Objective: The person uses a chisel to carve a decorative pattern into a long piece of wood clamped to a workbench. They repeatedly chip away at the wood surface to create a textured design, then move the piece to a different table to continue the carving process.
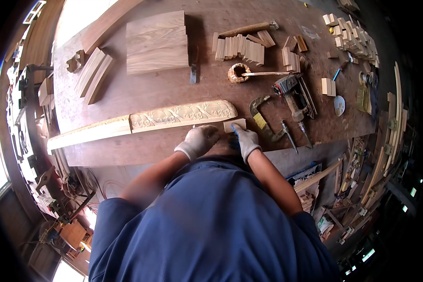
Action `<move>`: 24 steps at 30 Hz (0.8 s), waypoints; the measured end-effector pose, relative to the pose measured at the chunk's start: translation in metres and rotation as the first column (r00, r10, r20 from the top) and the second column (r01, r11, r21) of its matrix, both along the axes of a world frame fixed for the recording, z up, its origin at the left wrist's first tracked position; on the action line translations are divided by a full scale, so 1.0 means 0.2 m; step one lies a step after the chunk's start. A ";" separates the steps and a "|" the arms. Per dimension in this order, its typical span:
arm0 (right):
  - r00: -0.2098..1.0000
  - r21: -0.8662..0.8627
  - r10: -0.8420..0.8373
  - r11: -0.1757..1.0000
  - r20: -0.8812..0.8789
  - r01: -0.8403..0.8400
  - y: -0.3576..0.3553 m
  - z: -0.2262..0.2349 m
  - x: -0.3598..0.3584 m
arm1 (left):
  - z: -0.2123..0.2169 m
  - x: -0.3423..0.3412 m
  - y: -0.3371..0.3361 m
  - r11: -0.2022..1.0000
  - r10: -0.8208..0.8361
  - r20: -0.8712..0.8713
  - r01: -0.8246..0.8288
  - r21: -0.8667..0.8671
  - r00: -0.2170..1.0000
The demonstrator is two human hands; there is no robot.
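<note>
A long pale board (pixel 183 115) with carved swirls on its right part lies along the near side of the workbench. My left hand (pixel 199 140), in a white work glove, is by its lower edge with the fingers curled; what they hold, if anything, is hidden. My right hand (pixel 246 142), in a white glove with blue on the fingers, grips a small flat wooden block (pixel 234 125) just off the board's rounded right end. The thumb lies over the block.
A C-clamp (pixel 263 117) and a nail gun (pixel 292 96) lie right of my hands. Beyond stand a glue pot (pixel 238 73) with a stick, a hammer (pixel 249 29), several small wood blocks (pixel 239 49), a square wooden panel (pixel 157 43) and curved wood pieces (pixel 95 75) on the workbench (pixel 174 89).
</note>
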State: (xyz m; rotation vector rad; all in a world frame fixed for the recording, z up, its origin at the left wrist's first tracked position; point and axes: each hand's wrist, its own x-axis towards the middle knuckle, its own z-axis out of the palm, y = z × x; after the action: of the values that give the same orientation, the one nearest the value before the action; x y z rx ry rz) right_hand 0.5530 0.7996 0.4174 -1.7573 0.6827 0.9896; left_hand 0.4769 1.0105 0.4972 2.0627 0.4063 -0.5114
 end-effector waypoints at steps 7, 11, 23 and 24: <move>0.762 -0.488 0.580 0.774 0.288 -0.404 0.00 0.33 0.06 | -0.04 -0.03 -0.04 0.997 0.054 0.064 -0.050 -0.054 0.997; 0.452 -0.630 0.779 0.621 0.435 -0.466 0.04 0.36 0.06 | -0.03 -0.03 -0.03 0.997 -0.021 0.143 0.011 0.071 0.989; 0.502 -0.593 0.803 0.584 0.321 -0.554 0.21 0.39 0.09 | -0.01 -0.06 0.09 0.897 -0.130 0.319 -0.026 0.440 0.939; 0.510 -0.593 0.800 0.586 0.315 -0.553 0.21 0.39 0.09 | -0.01 -0.05 0.10 0.877 -0.137 0.347 -0.050 0.479 0.928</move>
State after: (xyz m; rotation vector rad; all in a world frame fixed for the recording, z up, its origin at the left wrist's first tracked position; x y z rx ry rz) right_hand 0.5709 0.8419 0.4961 -2.6735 -0.3031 0.7617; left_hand 0.4672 1.0301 0.4952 2.5916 0.2730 -0.0249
